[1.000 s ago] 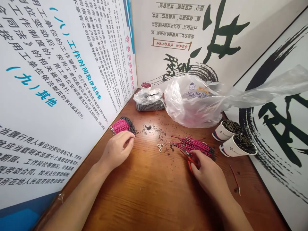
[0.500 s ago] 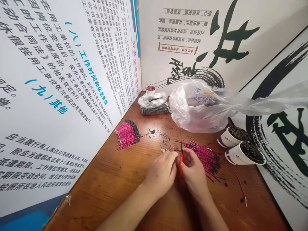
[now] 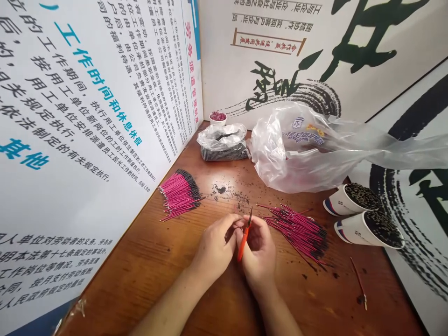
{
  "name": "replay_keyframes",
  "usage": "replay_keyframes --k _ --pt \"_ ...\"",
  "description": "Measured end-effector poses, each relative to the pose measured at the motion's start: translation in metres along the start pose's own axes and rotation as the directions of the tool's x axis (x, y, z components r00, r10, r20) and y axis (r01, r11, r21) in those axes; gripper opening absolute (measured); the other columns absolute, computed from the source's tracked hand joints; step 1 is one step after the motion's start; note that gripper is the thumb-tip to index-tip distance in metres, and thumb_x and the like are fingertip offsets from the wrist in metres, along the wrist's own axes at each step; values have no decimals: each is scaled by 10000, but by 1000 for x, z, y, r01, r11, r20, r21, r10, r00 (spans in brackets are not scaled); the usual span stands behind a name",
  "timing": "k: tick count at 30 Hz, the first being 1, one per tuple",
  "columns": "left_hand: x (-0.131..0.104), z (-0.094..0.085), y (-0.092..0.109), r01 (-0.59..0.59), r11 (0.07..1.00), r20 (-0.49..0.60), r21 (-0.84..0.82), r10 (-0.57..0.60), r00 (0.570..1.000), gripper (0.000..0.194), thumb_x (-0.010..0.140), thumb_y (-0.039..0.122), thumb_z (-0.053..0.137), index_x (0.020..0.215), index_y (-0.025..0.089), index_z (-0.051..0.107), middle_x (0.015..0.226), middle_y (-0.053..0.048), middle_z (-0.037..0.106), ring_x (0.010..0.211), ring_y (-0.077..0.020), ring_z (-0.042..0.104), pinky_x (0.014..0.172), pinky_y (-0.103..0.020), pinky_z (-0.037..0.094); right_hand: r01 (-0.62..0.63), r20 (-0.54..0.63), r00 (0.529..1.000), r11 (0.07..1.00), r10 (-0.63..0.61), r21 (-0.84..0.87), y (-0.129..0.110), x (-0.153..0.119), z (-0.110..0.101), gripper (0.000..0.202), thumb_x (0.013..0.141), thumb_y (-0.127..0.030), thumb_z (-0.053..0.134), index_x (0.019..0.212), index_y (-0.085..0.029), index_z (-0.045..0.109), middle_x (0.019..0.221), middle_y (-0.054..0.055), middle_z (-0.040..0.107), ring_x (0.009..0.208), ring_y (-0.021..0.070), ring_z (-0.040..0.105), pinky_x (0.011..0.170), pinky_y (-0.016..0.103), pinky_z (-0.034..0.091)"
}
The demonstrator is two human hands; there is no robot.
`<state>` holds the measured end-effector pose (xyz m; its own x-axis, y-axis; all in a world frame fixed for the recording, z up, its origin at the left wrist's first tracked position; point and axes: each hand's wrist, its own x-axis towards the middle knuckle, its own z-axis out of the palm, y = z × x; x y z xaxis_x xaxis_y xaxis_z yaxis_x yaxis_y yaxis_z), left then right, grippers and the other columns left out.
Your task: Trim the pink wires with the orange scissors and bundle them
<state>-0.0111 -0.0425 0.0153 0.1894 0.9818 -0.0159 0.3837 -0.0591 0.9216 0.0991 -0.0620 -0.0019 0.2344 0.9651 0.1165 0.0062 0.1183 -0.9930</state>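
My right hand (image 3: 259, 254) is closed on a red-handled tool (image 3: 244, 240) with a dark pointed tip, which points up and away from me. My left hand (image 3: 216, 247) is closed beside it, its fingertips pinched and meeting those of the right hand. Whatever lies between the left fingertips is too small to make out. Just right of the hands is a loose pile of pink wires with black ends (image 3: 297, 231). A neater fanned bundle of pink wires (image 3: 180, 193) lies to the left, beyond my left hand.
Two paper cups, one upper (image 3: 338, 200) and one nearer (image 3: 353, 228), tilt at the right, filled with dark bits. Behind are a clear plastic bag (image 3: 301, 163), an open bag of black pieces (image 3: 224, 151) and a small cup (image 3: 217, 119). A single wire (image 3: 359, 280) lies right. Printed panels border the table (image 3: 150, 280).
Both hands have shifted left relative to the right wire pile, and the tool now leans more to the right at its tip. The camera view has moved slightly closer to the panels.
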Motion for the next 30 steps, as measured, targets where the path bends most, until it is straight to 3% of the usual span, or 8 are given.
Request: replay_keyframes --k 6,16,21,25,27,30 --pt "-2 3 -3 7 1000 3 12 -7 1000 202 877 209 557 1057 239 643 1017 -43 738 911 -190 684 720 -271 523 104 -34 993 987 -109 -125 2 -10 -8 252 880 -227 627 1123 -217 561 994 85 703 890 186 710 770 312 619" --pt "-4 2 1 3 1000 -4 14 -3 1000 178 878 283 600 1046 248 645 962 -19 733 828 -161 661 700 -246 498 170 -150 970 974 -192 -153 -7 -12 -7 239 857 -212 652 1084 -227 578 950 66 717 870 181 721 757 299 617" --pt "-4 3 2 -41 987 46 -156 49 998 194 917 251 534 1052 239 673 1014 -24 727 881 -150 666 790 -240 510 144 -192 965 972 -180 -186 -8 -12 -7 224 861 -261 651 1067 -218 575 919 65 712 825 180 717 721 293 609" --pt "-4 4 1 -6 961 73 -278 27 997 161 918 223 519 985 209 665 947 -23 725 858 -139 672 772 -223 517 164 -155 969 971 -191 -171 -5 -12 -9 223 870 -223 636 1085 -225 578 952 68 700 851 172 707 742 281 600" --pt "-2 3 1 16 947 32 -321 -6 999 138 911 244 534 951 191 655 887 -26 715 797 -133 670 689 -207 519 158 -121 977 977 -175 -140 -3 -12 -12 240 875 -211 630 1107 -229 570 966 66 690 876 172 699 768 290 595" --pt "0 0 1 80 918 -6 -388 -89 996 181 921 314 524 945 175 638 714 4 660 506 -85 558 460 -184 427 85 -20 996 987 -89 -133 0 -17 -20 305 886 -223 621 1182 -239 548 966 57 680 863 166 689 777 300 586"
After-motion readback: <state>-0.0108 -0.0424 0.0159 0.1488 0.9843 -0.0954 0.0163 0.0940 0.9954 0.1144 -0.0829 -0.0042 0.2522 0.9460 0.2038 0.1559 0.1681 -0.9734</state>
